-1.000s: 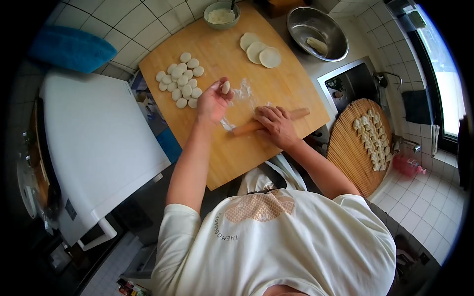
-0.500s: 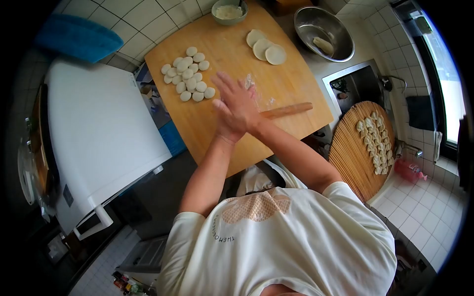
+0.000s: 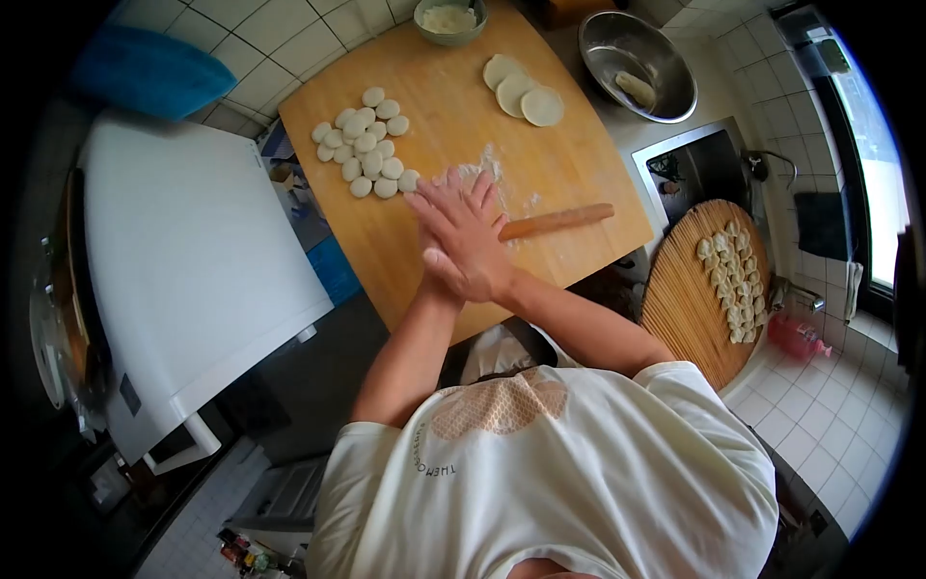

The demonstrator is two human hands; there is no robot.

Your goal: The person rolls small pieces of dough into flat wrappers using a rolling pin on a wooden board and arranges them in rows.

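My right hand lies flat across my left hand, palms together over the near part of the wooden board. The right fingers are stretched out. Most of the left hand is covered, but its straight fingertips show past the right one. Whether anything sits between the palms is hidden. Just right of the hands lies a wooden rolling pin, its left end close to my fingers. White flour is scattered beyond them. Several small flattened dough pieces lie at the board's left, and three rolled dough wrappers overlap at the far right.
The wooden board carries a bowl of pale filling at its far edge. A steel bowl with dough stands beside the sink. A round slatted tray holds several dumplings. A white appliance is at left.
Both hands have drawn back toward my body and a little down. The right hand now covers more of the left, and more flour shows on the board.
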